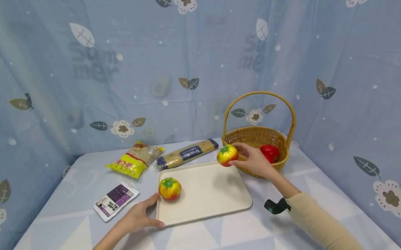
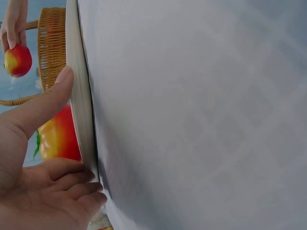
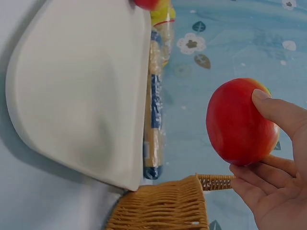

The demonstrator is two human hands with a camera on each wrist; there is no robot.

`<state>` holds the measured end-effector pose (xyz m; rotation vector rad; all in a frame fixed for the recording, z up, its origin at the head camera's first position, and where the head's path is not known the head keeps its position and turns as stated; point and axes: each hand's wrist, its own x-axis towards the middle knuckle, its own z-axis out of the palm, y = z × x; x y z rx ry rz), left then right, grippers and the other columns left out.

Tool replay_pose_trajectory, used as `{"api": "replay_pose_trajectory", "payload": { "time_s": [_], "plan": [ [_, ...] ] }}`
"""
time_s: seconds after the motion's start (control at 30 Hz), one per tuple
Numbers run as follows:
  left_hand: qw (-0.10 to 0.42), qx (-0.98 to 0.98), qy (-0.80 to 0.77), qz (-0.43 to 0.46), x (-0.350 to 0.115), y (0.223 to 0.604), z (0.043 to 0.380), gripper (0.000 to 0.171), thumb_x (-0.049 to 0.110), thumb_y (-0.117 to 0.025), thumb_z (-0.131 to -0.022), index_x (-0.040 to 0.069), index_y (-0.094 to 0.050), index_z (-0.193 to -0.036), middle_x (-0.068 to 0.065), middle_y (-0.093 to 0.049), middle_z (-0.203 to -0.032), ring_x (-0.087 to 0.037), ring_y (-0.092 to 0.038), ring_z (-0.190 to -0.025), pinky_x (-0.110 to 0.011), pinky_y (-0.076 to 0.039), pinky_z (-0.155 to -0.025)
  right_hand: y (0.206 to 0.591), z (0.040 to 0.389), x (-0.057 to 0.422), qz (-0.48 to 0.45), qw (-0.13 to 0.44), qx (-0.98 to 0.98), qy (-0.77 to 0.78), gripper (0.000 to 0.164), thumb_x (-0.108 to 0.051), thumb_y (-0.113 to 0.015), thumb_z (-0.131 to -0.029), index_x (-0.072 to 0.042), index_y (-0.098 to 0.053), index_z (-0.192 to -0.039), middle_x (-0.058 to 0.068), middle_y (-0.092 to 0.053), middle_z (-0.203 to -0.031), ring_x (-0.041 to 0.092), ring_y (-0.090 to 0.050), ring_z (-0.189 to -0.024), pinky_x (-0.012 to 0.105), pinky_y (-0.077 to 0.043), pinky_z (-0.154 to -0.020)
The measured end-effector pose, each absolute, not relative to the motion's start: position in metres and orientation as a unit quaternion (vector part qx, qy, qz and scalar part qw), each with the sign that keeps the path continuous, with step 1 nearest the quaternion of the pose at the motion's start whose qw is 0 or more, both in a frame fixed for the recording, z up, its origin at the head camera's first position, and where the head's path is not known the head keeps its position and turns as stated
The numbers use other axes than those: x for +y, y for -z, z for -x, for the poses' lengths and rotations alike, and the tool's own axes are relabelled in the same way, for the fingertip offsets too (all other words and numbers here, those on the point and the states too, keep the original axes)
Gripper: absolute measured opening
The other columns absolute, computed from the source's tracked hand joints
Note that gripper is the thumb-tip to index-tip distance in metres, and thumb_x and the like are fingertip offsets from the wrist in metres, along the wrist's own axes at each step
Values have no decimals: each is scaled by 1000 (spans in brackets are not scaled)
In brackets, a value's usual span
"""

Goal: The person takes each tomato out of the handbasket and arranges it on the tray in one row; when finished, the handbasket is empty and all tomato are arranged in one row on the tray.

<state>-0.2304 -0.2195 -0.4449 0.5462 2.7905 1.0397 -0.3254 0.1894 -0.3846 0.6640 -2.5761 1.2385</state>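
Observation:
My right hand holds a red-and-yellow tomato with a green leafy top, thumb and fingers on its sides. It is raised above the tray's back right corner, beside the wicker basket. In the right wrist view the tomato shows its smooth red underside. A matching tomato sits at the left end of the cream tray. My left hand grips the tray's front left corner. In the left wrist view its thumb and fingertips touch the tray rim.
Red produce lies in the basket, whose tall handle arches upward. Behind the tray lie a pack of noodles and a yellow food bag. A white-and-purple pouch lies to the left. A patterned curtain surrounds the table.

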Motion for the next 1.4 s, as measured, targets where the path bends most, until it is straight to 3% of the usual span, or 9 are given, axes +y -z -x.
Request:
{"api": "replay_pose_trajectory", "payload": {
  "time_s": [0.13,0.47,0.77,1.17,1.4],
  "plan": [
    [57,919,-345,-181,-219,445,230,108,35,-89,-63,-12,-33,-142,-28,-31,-148,-48,-29,-135,-58,-24,-110,393,324,185,-230,94,-863,-440,64,-29,-81,-79,-7,-53,-132,13,-58,-131,30,-56,-121,40,-48,-98],
    [57,920,-343,-180,-219,444,230,108,35,-89,-63,-13,-33,-142,-28,-31,-148,-48,-29,-135,-58,-24,-110,409,320,171,-241,69,-844,-475,66,-25,-82,-78,-6,-52,-133,14,-56,-134,32,-54,-122,47,-45,-100],
    [59,919,-348,-177,-219,445,230,108,35,-89,-63,-12,-33,-142,-28,-31,-148,-48,-28,-135,-58,-24,-111,421,318,154,-254,53,-844,-470,66,-27,-82,-77,-7,-53,-133,10,-57,-133,27,-55,-122,37,-46,-100],
    [58,919,-346,-179,-219,446,231,109,36,-89,-63,-12,-32,-143,-28,-30,-148,-48,-28,-135,-58,-24,-111,438,320,134,-299,-12,-832,-467,62,-24,-81,-78,-6,-54,-131,7,-58,-130,23,-57,-120,33,-46,-101],
    [62,921,-345,-172,-219,445,230,108,36,-89,-62,-12,-33,-143,-28,-30,-148,-47,-28,-135,-58,-23,-111,443,321,122,-319,-21,-830,-457,60,-24,-80,-80,-3,-54,-129,11,-59,-128,26,-57,-118,36,-47,-101]
  ]
}}
